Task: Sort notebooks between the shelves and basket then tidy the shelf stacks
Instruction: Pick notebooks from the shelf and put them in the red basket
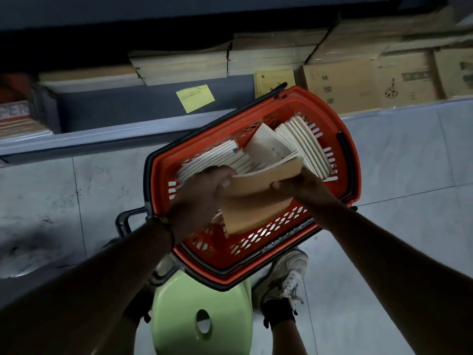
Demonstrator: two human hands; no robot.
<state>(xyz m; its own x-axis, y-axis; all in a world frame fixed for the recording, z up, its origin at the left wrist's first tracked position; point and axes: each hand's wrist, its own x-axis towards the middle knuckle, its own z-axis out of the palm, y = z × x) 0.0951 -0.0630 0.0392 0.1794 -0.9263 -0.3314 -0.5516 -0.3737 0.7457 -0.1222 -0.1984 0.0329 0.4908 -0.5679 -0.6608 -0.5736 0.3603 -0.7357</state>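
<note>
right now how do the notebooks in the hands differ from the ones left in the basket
The held notebooks are lifted above the red basket, gripped at either end by the left hand and right hand; the basket notebooks rest inside it. The held notebooks show a flat brown cover; the basket notebooks mostly show pale page edges. The held notebooks form one tight bundle; the basket notebooks fan out in leaning rows. Both look like the same thin brown-covered kind.

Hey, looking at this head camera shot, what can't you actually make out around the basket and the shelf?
1. Basket floor: hidden by notebooks, both hands and the brown stack.
2. How many notebooks are in that stack: blurred.
3. Left hand fingertips: behind the stack; right hand partly hidden too.
4. Yellow note writing: too small.
5. Shelf depth above the piles: too dark.
6. Red book at left: cut off by the edge.
</note>
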